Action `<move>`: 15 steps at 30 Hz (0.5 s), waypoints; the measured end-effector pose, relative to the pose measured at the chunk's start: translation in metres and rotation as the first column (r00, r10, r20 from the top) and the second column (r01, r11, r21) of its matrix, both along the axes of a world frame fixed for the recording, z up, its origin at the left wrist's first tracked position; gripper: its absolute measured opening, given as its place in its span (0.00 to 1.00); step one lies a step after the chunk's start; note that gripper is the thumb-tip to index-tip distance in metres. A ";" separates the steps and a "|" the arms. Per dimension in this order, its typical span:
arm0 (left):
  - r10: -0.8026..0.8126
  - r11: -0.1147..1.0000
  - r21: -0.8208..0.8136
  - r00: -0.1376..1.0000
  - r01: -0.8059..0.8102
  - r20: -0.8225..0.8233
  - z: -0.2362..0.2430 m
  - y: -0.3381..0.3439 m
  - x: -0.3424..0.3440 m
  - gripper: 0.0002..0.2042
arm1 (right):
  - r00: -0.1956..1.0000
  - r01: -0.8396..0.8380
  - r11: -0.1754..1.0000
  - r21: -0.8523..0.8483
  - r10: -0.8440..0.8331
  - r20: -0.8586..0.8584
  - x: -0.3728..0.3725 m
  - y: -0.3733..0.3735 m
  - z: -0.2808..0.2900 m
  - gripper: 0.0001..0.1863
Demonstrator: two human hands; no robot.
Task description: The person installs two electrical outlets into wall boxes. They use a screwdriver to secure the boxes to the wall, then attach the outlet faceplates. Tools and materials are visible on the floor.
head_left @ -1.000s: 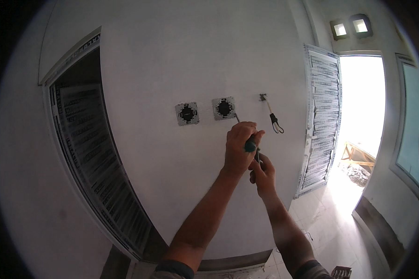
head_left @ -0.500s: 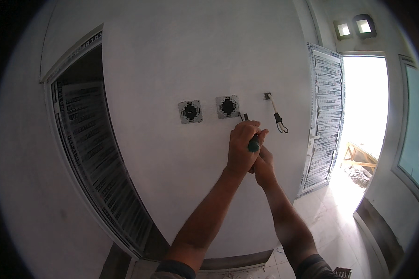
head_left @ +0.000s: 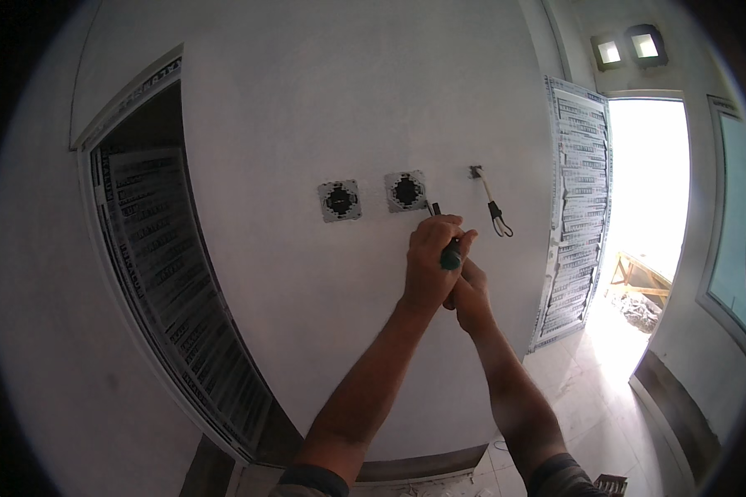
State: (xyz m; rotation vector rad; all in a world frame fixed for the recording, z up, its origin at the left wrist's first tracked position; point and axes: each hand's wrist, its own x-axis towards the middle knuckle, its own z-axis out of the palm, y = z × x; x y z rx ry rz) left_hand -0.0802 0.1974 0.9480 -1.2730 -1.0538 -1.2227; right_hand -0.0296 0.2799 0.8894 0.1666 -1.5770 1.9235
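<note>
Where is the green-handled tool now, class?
Head view, right of centre: the green-handled tool is in the left hand, below and rightward of the right square wall plate.

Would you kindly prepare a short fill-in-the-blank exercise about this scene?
1. The left hand grips a tool whose visible handle end is coloured ____.
2. Exactly ____ square grey plates are on the wall.
3. A cable hangs from the wall to the ____ of both plates.

Missing words: green; two; right.

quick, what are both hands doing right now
Left hand: closed, holding a green-handled tool.
Right hand: partly hidden behind the left; open or closed cannot be told.
</note>
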 end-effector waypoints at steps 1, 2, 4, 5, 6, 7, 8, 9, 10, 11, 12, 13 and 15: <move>-0.020 1.000 -0.003 1.000 0.021 0.009 0.000 0.000 0.001 0.14 | 1.000 0.005 1.000 0.003 -0.005 0.010 0.003 -0.001 0.002 0.24; -0.019 1.000 -0.004 1.000 0.019 0.013 0.001 0.001 0.002 0.13 | 0.999 0.032 0.999 0.010 -0.032 0.000 0.004 0.001 0.001 0.24; -0.019 1.000 -0.008 1.000 0.019 0.020 0.002 0.002 0.005 0.13 | 0.996 0.088 0.996 0.023 -0.088 -0.022 0.006 0.007 -0.003 0.24; -0.016 1.000 -0.009 0.999 0.017 0.049 0.000 -0.003 0.005 0.12 | 0.996 0.092 0.995 0.023 -0.092 -0.019 0.008 0.006 -0.009 0.23; -0.017 1.000 -0.011 0.997 0.018 0.074 -0.003 -0.012 0.009 0.12 | 0.995 0.099 0.995 0.021 -0.099 -0.019 0.016 0.003 -0.017 0.23; -0.016 1.000 -0.013 0.995 0.017 0.099 -0.007 -0.021 0.014 0.12 | 0.994 0.105 0.994 0.020 -0.105 -0.020 0.023 0.001 -0.028 0.23; 0.011 1.000 -0.019 0.995 -0.009 0.101 -0.015 -0.032 0.020 0.11 | 0.993 0.117 0.993 -0.003 -0.117 -0.012 0.032 -0.003 -0.040 0.22; 0.028 0.999 -0.032 0.994 -0.025 0.104 -0.030 -0.040 0.027 0.09 | 0.990 0.140 0.990 -0.031 -0.140 -0.003 0.043 -0.004 -0.059 0.21; 0.046 0.998 -0.042 0.993 -0.041 0.108 -0.048 -0.047 0.034 0.08 | 0.986 0.163 0.986 -0.044 -0.161 0.028 0.051 -0.005 -0.079 0.22; -0.057 0.994 -0.075 0.946 0.085 0.320 -0.081 -0.051 0.033 0.07 | 0.984 0.173 0.983 -0.056 -0.169 0.062 0.059 -0.009 -0.104 0.24; -0.144 0.973 -0.082 0.842 0.217 0.519 -0.119 -0.054 0.030 0.07 | 0.984 0.173 0.985 -0.009 -0.172 0.049 0.068 -0.012 -0.129 0.23; -0.156 0.952 -0.077 0.690 0.295 0.706 -0.148 -0.060 0.035 0.11 | 0.985 0.167 0.985 0.040 -0.168 0.033 0.078 -0.017 -0.154 0.22; -0.064 0.906 -0.071 0.300 0.418 0.952 -0.206 -0.067 0.043 0.19 | 0.951 0.256 0.957 0.137 -0.274 0.142 0.081 -0.014 -0.230 0.19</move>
